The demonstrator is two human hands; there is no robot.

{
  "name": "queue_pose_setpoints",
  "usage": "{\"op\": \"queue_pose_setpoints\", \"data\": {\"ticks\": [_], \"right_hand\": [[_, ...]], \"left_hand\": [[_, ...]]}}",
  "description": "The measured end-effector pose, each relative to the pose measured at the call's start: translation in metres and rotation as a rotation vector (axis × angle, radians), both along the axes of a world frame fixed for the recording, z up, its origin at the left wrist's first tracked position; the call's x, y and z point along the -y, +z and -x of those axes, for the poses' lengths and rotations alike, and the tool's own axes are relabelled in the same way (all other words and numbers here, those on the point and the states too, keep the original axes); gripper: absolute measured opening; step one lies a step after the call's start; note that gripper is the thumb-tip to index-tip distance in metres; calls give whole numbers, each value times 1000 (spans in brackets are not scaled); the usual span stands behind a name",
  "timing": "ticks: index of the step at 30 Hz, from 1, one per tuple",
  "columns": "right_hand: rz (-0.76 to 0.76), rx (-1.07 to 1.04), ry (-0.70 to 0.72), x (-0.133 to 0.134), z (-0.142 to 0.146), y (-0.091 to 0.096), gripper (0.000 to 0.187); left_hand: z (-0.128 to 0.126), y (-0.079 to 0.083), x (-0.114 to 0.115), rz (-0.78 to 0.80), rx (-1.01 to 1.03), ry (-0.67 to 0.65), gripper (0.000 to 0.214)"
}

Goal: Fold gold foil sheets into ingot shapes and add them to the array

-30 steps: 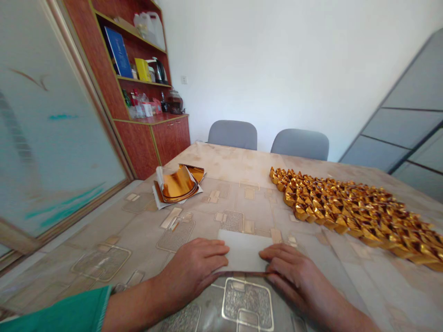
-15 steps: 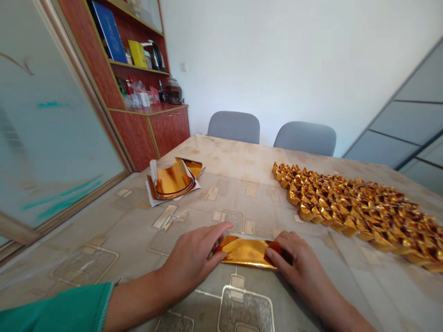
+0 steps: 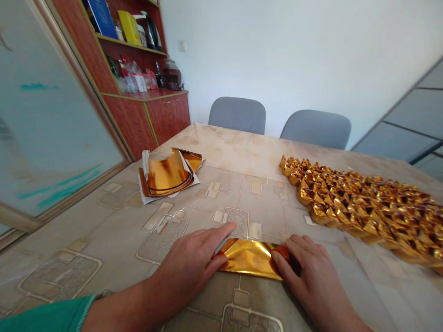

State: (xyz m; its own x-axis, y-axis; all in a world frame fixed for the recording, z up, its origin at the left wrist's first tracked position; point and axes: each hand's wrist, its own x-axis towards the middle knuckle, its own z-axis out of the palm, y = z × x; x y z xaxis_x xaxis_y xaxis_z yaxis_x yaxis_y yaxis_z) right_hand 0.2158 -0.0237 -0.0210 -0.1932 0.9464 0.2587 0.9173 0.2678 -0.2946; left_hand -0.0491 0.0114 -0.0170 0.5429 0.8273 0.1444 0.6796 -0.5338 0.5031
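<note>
A strip of folded gold foil paper (image 3: 251, 258) lies low over the table in front of me, its long side running left to right. My left hand (image 3: 199, 253) grips its left end, thumb on the near side and fingers behind. At the right end, my right hand (image 3: 308, 265) pinches the foil paper between thumb and curled fingers. Both ends of the strip are partly hidden by the hands. Farther left rests a stack of gold foil sheets (image 3: 168, 173) with white paper edges, curved upward.
Rows of folded gold foil pieces (image 3: 360, 203) cover the table's right side. The table (image 3: 221, 147) wears a patterned cover. Two grey chairs (image 3: 238, 115) stand behind it, near the wall. A wooden cabinet (image 3: 131, 122) and a sliding glass door (image 3: 62, 115) are on the left.
The view has tilted down slightly, so the background sits higher. Both hands keep hold of the foil paper, whose near face looks a little more raised and creased.
</note>
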Motion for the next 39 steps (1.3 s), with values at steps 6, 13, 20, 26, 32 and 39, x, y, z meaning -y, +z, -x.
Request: {"op": "queue_pose_setpoints", "data": {"ticks": [6, 13, 20, 26, 32, 39], "right_hand": [[-69, 75, -8, 2, 1, -4, 23], [-88, 103, -12, 0, 2, -6, 21], [-91, 121, -33, 0, 4, -5, 19], [-83, 134, -46, 0, 5, -5, 19], [-86, 141, -65, 0, 8, -3, 18], [-88, 144, -69, 0, 10, -2, 18]], "left_hand": [[-2, 1, 1, -142, -13, -55, 40], [-1, 2, 5, -371, -108, -197, 21], [-5, 8, 3, -275, -149, -354, 21], [-5, 7, 0, -255, -97, -350, 24], [-8, 12, 12, -288, -119, -390, 35], [-8, 19, 20, -136, -128, -523, 74]]}}
